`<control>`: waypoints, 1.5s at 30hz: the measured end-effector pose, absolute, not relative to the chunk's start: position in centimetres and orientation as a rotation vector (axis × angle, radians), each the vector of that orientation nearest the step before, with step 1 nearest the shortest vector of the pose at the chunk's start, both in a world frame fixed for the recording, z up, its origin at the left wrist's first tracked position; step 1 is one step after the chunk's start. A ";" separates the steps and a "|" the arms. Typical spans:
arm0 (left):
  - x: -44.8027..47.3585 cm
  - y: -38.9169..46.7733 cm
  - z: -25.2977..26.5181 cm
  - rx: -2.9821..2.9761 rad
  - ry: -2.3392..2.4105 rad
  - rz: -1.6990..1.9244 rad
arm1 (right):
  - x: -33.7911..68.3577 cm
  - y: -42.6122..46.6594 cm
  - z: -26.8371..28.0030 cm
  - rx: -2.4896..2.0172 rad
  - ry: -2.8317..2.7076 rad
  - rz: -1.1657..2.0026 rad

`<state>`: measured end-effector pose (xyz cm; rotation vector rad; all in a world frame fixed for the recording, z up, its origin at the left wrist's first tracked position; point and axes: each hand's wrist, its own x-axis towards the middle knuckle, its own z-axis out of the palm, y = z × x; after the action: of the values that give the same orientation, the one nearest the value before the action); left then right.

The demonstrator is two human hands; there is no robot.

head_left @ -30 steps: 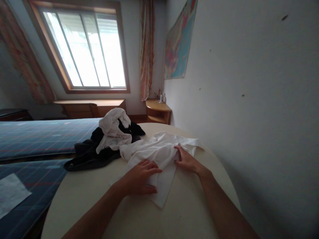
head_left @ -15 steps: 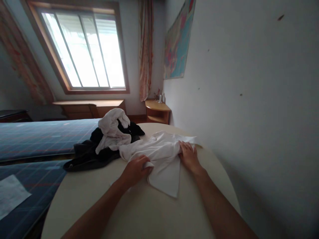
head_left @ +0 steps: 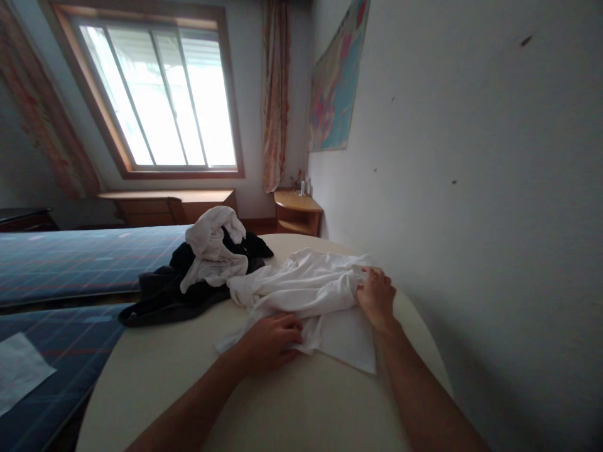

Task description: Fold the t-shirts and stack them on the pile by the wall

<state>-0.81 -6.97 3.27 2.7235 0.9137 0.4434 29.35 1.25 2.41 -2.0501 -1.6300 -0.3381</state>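
Observation:
A rumpled white shirt (head_left: 325, 295) lies partly spread on the round cream table (head_left: 301, 414), with folds running across its middle. My left hand (head_left: 276, 342) is at its near edge, fingers curled down onto the cloth; the fingertips are partly hidden. At the shirt's right edge, my right hand (head_left: 377, 296) is closed on the fabric. A flat panel of the shirt stretches toward me between the two hands. Its left end touches a pile of clothes, where another white garment (head_left: 211, 251) rests on dark garments (head_left: 174, 304).
A bed with blue plaid covering (head_left: 85, 263) stands left of the table, with a sheet of paper (head_left: 23, 370) on it. The white wall (head_left: 471, 251) runs close along the right. A corner shelf (head_left: 299, 202) and a desk (head_left: 202, 196) stand farther back.
My right hand has moved right, drawing the shirt's right side and near panel that way. My left hand has shifted slightly right and nearer to me. The clothes pile has stayed put.

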 end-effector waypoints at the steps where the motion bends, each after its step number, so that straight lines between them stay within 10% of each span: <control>1: -0.5 -7.2 3.2 2.737 0.902 0.409 | 28.7 1.2 2.7 -2.027 -1.642 -0.276; 27: 4.5 -13.9 4.6 2.866 0.477 0.320 | 31.6 -8.6 -2.2 -1.619 -2.306 -0.038; 35: -3.5 -6.8 5.3 2.540 1.617 0.667 | 35.9 -10.8 -1.0 -1.653 -2.448 0.123; 45: -4.6 -5.4 3.3 2.414 1.646 0.528 | 24.7 -10.0 3.8 -1.605 -2.256 -0.132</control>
<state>-4.58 -5.35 3.32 2.4140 1.6458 0.5275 24.66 -10.02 3.82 -1.6055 -2.2555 -0.1317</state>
